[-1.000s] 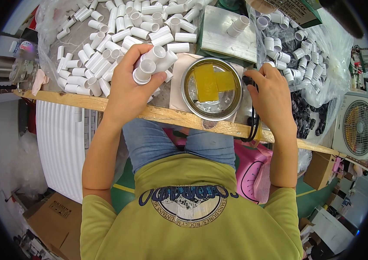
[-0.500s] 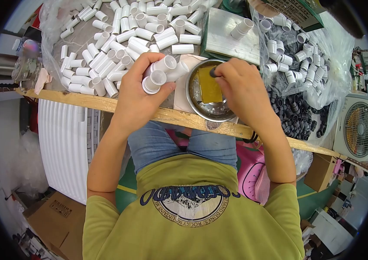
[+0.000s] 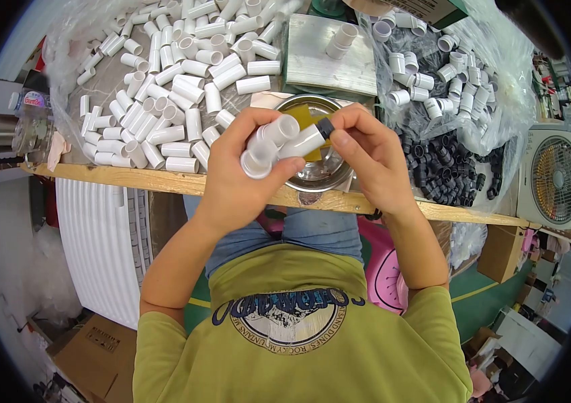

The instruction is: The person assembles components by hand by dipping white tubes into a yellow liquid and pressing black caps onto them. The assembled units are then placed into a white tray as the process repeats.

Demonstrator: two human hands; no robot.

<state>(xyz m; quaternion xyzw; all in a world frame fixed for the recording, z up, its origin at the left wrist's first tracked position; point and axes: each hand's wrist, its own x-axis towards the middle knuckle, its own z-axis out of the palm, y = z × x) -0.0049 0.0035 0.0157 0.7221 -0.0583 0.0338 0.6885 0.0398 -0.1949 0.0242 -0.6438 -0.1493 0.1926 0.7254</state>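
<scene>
Black cap (image 3: 325, 127) has moved onto 1 of 3 white tubes (image 3: 301, 143); right hand (image 3: 377, 160) pinches it, left hand (image 3: 237, 180) grips them

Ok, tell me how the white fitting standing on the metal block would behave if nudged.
The white fitting would probably tip, being taller than wide, unless something unseen fixes it to the metal block. Once over, its round sides might let it roll. Its crisp, round open rim suggests stiff plastic.

The left hand (image 3: 237, 180) and right hand (image 3: 381, 162) nearly meet, fingers (image 3: 351, 119) curled.
</scene>
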